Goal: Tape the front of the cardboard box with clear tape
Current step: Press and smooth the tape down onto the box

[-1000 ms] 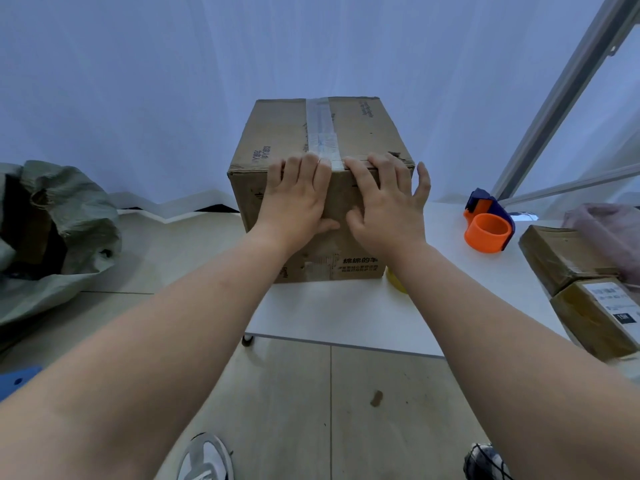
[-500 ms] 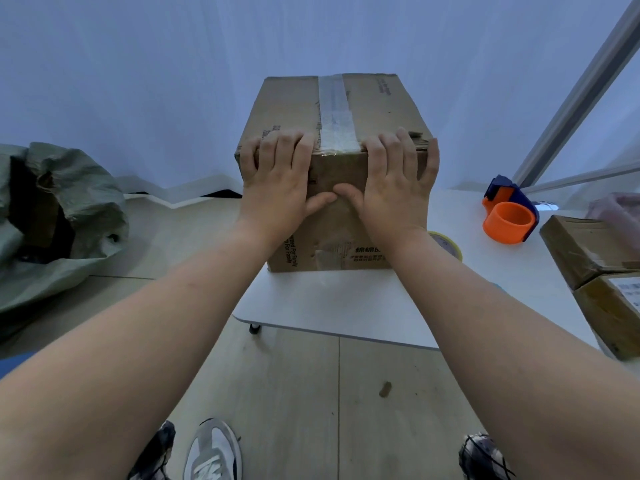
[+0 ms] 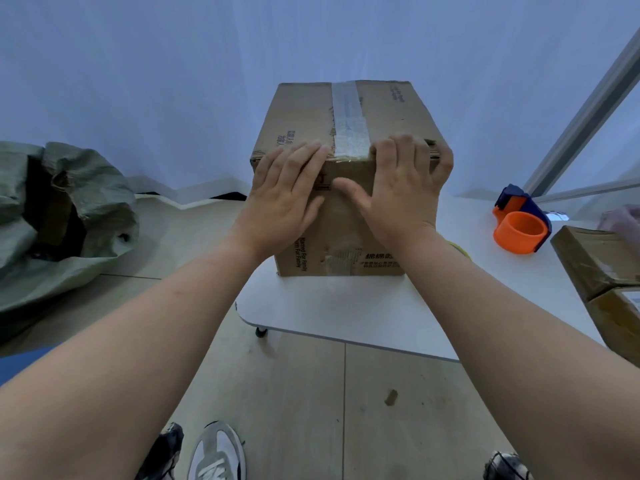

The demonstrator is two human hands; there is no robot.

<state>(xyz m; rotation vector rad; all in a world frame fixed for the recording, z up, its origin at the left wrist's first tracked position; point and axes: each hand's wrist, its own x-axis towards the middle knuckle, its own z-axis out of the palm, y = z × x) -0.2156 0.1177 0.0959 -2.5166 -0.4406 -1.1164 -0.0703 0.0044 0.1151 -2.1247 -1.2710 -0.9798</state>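
Both hands lie flat and open on the cardboard box (image 3: 346, 140), gripping nothing — left hand (image 3: 282, 199) at nine o'clock of the clear tape (image 3: 348, 121), right hand (image 3: 403, 192) at three. Worn, brown and printed, the box stands on the white table (image 3: 346, 313), tape running down its top seam.

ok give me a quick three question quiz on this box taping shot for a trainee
1. True or false: the tape dispenser is in the right hand.
2. Which surface of the cardboard box does the clear tape run along? A) top B) left side C) none
3. Fill in: the left hand lies flat on the box's ____ face.

Key: 1. false, it sits on the white table. 2. A. 3. front.
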